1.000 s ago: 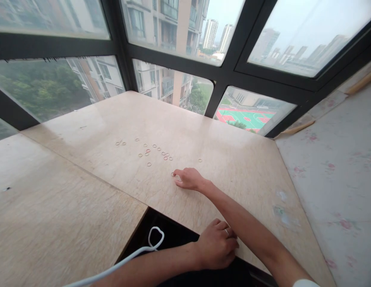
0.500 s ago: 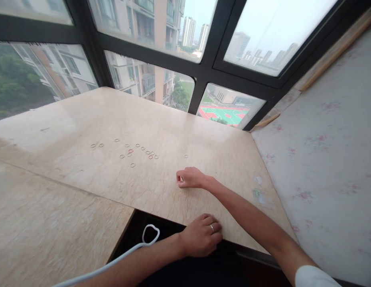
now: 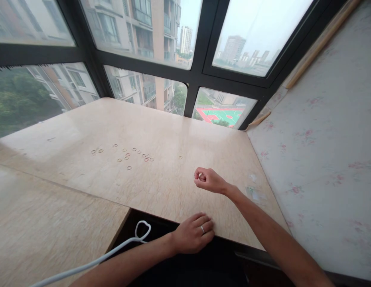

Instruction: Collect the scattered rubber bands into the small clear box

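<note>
We observe two hands at a pale, marbled table (image 3: 170,191). We find the right hand (image 3: 199,178) raised or resting above the right-of-centre part of the surface; we cannot tell whether it touches the table. Its fingers curl closed, with the index finger bent towards the thumb. We cannot tell whether anything sits inside this grip.

We locate the left hand (image 3: 194,233) at the front edge of the table, palm down, with its fingers together and slightly bent over the border. Its palm is hidden, so we cannot tell whether it grips the edge. We note a silver finger ring (image 3: 202,229) on it.

We identify a loose group of small thin rings, left of centre on the table, well apart from both hands. Most are pale; two are reddish, and one reddish ring (image 3: 146,161) lies close against pale neighbours. A lone pale ring (image 3: 180,158) lies to the right of the group, nearest the right hand.

We see a white cable (image 3: 92,262) at the lower left, looped at its end beside the left forearm. Clear scraps (image 3: 253,193) lie near the flowered wall (image 3: 317,167). Dark window frames (image 3: 143,73) stand behind the table.
</note>
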{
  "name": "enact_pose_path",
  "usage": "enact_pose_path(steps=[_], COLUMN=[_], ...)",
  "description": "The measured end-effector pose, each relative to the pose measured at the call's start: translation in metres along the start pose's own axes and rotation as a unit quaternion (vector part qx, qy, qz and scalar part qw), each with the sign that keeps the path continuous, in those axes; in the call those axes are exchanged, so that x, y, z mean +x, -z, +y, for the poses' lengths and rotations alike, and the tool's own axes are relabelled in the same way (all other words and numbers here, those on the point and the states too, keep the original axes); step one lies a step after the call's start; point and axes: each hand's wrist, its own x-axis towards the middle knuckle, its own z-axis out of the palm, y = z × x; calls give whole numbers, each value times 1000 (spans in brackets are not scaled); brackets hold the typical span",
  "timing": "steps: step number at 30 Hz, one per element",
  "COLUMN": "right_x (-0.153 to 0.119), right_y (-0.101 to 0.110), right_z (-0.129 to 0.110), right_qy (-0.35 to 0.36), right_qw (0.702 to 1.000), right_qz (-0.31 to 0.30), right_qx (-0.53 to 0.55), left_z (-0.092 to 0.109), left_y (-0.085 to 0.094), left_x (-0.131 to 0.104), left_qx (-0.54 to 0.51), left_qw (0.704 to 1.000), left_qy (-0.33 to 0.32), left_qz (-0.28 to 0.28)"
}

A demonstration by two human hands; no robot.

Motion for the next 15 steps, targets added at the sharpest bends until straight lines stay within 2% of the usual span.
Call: enact_pose_path(steps=[8, 15], right_x=[-67, -131], right_y=[23, 52], right_z=[31, 70], right_qy=[-72, -157], right_qw=[989, 953], right_qz=[111, 249], right_qx=[60, 75], left_z=[0, -3], left_y=[3, 8], left_x=[-3, 1], left_qx=[7, 22], left_qw=[1000, 999], left_qy=[0, -23], left_qz=[-6, -5])
